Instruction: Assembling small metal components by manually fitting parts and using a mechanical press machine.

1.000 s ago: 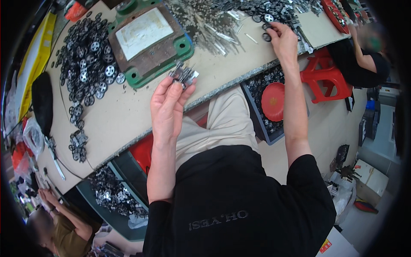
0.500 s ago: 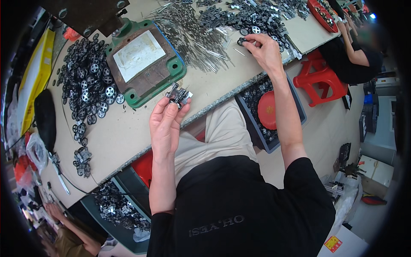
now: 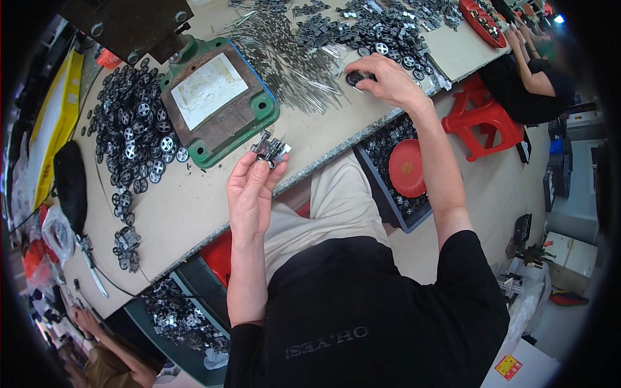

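Observation:
In front of the green press base (image 3: 206, 150), my left hand (image 3: 252, 187) pinches a small dark toy-car chassis (image 3: 269, 147) between thumb and fingers; its bright metal parts stick up past the fingertips. Further right, my right hand (image 3: 393, 83) is closed on a small black toy wheel (image 3: 354, 78), held just over the worktop beside the loose thin metal rods (image 3: 284, 71). Its fingers partly cover the wheel. Behind that hand spreads a heap of dark chassis parts (image 3: 375, 29) with several wheels (image 3: 381, 48) at its near edge.
Black wheels with silver spokes (image 3: 129, 129) lie piled left of the press. Above it hangs the dark press head (image 3: 123, 26). Bins of parts stand below the table edge, one with a red plate (image 3: 406, 168). A red stool (image 3: 485, 123) and other people are beyond.
My right hand has moved slightly left and nearer with the wheel, away from the parts heap. My left hand keeps the chassis at nearly the same spot.

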A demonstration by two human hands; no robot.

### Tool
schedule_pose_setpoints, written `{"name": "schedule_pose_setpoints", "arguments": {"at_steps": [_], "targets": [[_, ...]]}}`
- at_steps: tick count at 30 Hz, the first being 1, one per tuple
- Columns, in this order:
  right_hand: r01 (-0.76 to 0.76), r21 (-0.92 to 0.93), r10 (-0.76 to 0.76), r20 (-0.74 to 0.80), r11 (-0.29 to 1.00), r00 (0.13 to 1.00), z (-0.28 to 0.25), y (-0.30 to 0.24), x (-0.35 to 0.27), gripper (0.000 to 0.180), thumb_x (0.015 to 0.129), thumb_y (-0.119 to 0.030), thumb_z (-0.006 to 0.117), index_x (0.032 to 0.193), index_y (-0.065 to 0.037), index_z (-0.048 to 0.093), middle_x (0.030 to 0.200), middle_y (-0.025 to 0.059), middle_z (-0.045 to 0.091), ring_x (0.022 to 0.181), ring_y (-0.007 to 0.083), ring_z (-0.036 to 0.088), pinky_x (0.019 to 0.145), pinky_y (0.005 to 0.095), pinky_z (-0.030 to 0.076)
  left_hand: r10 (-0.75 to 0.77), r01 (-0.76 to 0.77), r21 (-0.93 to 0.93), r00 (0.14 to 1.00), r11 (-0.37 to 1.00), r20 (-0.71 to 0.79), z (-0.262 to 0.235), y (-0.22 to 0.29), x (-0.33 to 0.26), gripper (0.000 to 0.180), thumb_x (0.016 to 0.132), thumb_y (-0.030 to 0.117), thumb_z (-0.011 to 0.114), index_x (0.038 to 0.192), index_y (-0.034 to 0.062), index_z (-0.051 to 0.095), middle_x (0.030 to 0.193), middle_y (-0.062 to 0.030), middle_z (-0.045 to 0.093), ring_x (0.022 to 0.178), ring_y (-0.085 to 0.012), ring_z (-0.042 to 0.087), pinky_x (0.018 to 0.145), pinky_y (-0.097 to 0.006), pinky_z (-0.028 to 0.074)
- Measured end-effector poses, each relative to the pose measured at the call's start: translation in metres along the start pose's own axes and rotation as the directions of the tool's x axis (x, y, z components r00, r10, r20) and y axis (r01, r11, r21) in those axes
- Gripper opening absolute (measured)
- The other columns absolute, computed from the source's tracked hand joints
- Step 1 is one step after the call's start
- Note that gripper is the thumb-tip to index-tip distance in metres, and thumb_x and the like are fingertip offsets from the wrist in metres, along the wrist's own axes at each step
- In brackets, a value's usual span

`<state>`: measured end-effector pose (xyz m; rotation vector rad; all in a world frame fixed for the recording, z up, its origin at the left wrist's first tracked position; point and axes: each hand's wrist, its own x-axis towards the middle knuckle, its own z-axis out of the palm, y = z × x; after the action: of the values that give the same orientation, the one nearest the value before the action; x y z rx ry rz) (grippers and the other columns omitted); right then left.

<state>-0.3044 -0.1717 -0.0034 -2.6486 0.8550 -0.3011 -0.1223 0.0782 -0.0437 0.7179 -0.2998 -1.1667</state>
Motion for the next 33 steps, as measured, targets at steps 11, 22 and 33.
{"name": "schedule_pose_setpoints", "arguments": {"at_steps": [11,22,33], "targets": [[-0.016,0.867,-0.063,0.054,0.498,0.997,0.013,-0.057,-0.021,0.031,0.082,0.001,0.055,0.113,0.003,0.055,0.107,0.0068,0.058,0.092,0.0108,0.055,0.084,0.0253,0.044,-0.019,0.02,0.026,1.0,0.999,-0.012,-0.001,-0.003,-0.001,0.021,0.087,0.004,0.055,0.107,-0.0018,0.052,0.1,-0.0158,0.061,0.093,-0.0261,0.062,0.082,-0.032,0.052],[-0.109,0.958,-0.179,0.16,0.264,0.971,0.048,-0.089,-0.03,0.034,0.083,-0.003,0.058,0.116,0.004,0.054,0.108,0.0101,0.059,0.098,0.0145,0.056,0.086,0.0265,0.044,-0.063,0.064,0.105,0.998,0.992,-0.02,0.0,-0.003,-0.003,0.024,0.085,0.004,0.058,0.107,-0.0026,0.053,0.095,-0.0148,0.063,0.081,-0.0201,0.064,0.075,-0.029,0.052],[-0.117,0.947,-0.183,0.177,0.299,0.967,0.043,-0.085,-0.032,0.034,0.081,-0.004,0.061,0.114,0.003,0.056,0.105,0.0083,0.059,0.09,0.0108,0.055,0.08,0.0233,0.044,-0.063,0.067,0.103,0.997,0.992,-0.042,0.001,-0.004,-0.003,0.023,0.084,0.002,0.058,0.106,-0.0037,0.053,0.095,-0.0151,0.063,0.081,-0.0201,0.064,0.073,-0.028,0.053]]}}
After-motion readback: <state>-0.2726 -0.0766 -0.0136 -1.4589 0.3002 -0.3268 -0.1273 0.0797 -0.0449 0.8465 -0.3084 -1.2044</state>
